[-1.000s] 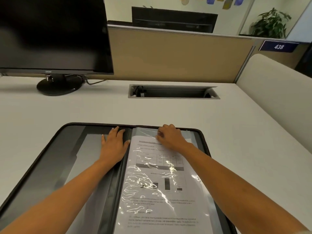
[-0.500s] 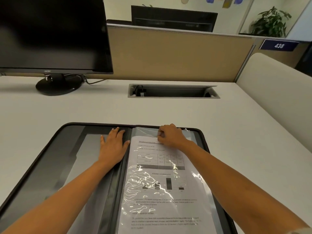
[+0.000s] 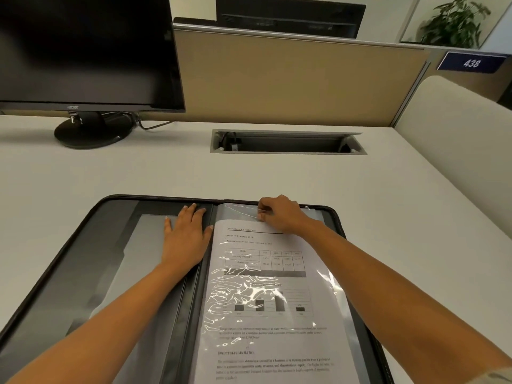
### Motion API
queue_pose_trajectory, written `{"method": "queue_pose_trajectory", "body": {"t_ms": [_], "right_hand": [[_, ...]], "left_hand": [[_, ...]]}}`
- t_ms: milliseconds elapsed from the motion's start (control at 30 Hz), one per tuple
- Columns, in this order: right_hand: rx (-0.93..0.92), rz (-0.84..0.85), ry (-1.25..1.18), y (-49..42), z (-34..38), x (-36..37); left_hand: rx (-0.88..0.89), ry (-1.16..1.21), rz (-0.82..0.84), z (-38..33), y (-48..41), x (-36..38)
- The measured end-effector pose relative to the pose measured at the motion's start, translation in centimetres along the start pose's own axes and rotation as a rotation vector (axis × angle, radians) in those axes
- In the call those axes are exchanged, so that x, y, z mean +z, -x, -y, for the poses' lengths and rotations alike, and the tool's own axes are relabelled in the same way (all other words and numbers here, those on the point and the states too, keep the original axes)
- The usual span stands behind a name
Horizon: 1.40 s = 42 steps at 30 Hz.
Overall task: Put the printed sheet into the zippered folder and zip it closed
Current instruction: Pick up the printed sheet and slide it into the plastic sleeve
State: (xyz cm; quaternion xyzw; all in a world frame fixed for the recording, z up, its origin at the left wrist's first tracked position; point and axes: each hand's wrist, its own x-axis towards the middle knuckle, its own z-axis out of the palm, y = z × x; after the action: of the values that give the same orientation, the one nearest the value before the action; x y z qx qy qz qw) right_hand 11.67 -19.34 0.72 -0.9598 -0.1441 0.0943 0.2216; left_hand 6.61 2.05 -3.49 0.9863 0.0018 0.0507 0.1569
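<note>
At the far left a black flat-screen monitor stands on the pale desk, well apart from the work. Nearer us lies the black zippered folder, opened flat. The left hand lies palm down on the grey inner pocket of its left half, fingers straight and spread, gripping nothing; we judge it is steadying the folder. Just right of the spine, the white printed sheet with its table and bar chart sits inside a clear, glossy plastic sleeve on the right half, its top edge a little short of the sleeve's mouth. The right hand is curled at that mouth, thumb and fingers pinching the plastic sleeve's upper edge; whether it also holds the paper we cannot tell. Far to the right, a blue sign reading 438 hangs on the partition.

The sheet looks nearly home to us; folding over and zipping are not yet done. The film is wrinkled, so a push could buckle the paper's top rather than seat it. If the sleeve or a corner lies over the rim when the halves close, the zip could bite it and jam. Lifting the left hand too soon may let the folder slide on the smooth desk.
</note>
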Motion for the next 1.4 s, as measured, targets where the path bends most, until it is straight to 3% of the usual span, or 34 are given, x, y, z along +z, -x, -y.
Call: {"method": "queue_pose_trajectory", "body": {"t_ms": [700,967,1200,1400], "right_hand": [[-0.006,-0.399,0.266,-5.2,0.0,-1.6],[0.023,-0.533,0.279,-6.8,0.7,-1.8],[0.009,-0.422,-0.044,-0.7,0.1,0.4],[0.047,-0.334,-0.020,5.1,-2.4,3.0]], "left_hand": [[0.011,0.175,0.045,-2.3,-2.9,-0.2],[0.006,-0.035,0.109,-3.4,1.1,-0.2],[0.004,-0.098,0.127,-3.1,3.9,0.2],[0.030,-0.101,0.126,-2.7,4.6,0.2]]}}
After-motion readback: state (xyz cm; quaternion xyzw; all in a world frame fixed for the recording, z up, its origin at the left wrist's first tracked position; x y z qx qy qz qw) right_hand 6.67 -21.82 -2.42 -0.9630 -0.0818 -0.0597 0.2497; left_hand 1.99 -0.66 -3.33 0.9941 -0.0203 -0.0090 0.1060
